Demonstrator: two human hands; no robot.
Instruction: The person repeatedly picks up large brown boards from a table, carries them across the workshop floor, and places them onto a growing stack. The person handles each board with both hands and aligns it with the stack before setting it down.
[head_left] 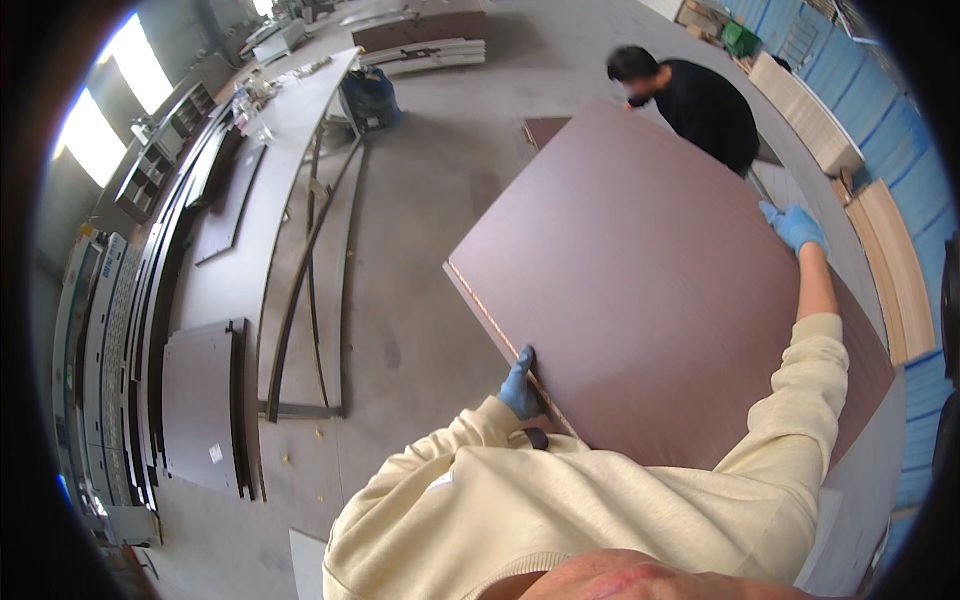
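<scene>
A large brown board (640, 270) lies slanted in front of my body, its raw, chipboard-like edge toward the left. My left hand (521, 385), in a blue glove, grips that left edge with the thumb up along it. Out at the right edge, my right hand (797, 228), also blue-gloved, is closed around the board's rim; its fingertips are partly hidden. Below the held board, another brown surface shows at the right, and I cannot tell whether it is a separate board.
A person (710, 110) in black bends at the board's far side. Left stands a long white-topped table (225, 240) with metal legs, and brown panels (200, 400) lean nearby. Stacked panels (420, 50) lie at the back. Light wooden boards (890, 270) line the blue wall at right.
</scene>
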